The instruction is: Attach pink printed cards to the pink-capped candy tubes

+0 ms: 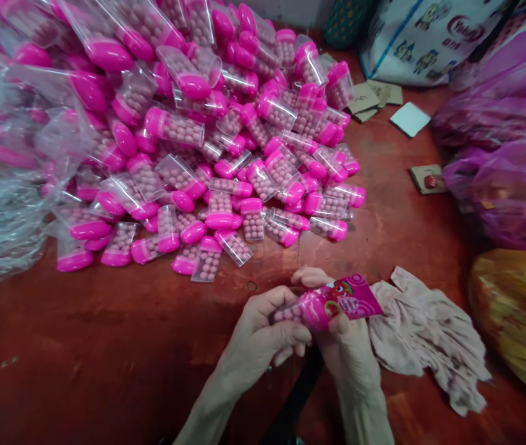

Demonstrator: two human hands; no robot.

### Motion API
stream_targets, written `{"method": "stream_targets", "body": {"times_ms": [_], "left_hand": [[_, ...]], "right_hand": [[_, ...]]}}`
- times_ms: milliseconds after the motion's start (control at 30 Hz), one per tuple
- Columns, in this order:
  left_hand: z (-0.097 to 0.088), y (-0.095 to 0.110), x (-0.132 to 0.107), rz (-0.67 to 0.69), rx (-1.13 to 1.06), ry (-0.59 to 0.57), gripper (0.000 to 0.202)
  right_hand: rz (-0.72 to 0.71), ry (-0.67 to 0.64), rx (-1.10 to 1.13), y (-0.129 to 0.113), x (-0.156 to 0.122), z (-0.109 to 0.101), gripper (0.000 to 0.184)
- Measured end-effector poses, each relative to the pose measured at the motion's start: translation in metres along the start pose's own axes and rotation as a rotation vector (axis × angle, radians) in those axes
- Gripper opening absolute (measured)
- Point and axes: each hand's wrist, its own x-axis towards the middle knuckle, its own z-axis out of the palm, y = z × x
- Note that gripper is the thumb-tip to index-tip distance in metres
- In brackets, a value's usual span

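Between my two hands, above the front of the red table, lies a clear candy container (288, 313) filled with small pink balls. A printed pink sleeve (337, 304) with a strawberry cartoon covers its right part and sticks out flat beyond it. My left hand (267, 330) grips the container's bare left end between thumb and fingers. My right hand (343, 337) pinches the sleeve, thumb on top, with its other fingers partly hidden behind. A large pile of similar pink-capped candy containers (219, 207) without sleeves spreads just past my hands.
A crumpled pale cloth (429, 337) lies right of my hands. Purple plastic bags (508, 185) and a yellow bag (517, 315) line the right edge. Clear plastic film (3, 216) sits at left. Cardboard pieces (367, 99) and a white printed bag (429, 43) are at the back.
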Motion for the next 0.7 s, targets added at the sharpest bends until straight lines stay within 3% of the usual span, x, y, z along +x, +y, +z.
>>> {"method": "stream_targets", "body": {"times_ms": [133,300,433,600,700], "left_hand": [[-0.002,0.000,-0.001,0.030,0.030,0.053,0.017],[0.003,-0.002,-0.002,0.075,0.240,0.142,0.017],[0.005,-0.003,0.000,0.003,0.205,0.097,0.021],[0.005,-0.003,0.002,-0.017,0.318,0.099,0.024],[0.008,-0.006,0.004,-0.053,0.223,0.058,0.022]], "right_hand": [[0.082,0.019,-0.005,0.004,-0.003,0.007,0.019],[-0.022,0.199,-0.148,0.008,-0.005,0.010,0.010],[0.044,0.241,-0.101,0.008,-0.002,0.002,0.015],[0.036,0.272,-0.229,0.005,0.000,-0.002,0.015],[0.023,0.274,-0.187,0.003,-0.001,-0.001,0.020]]}}
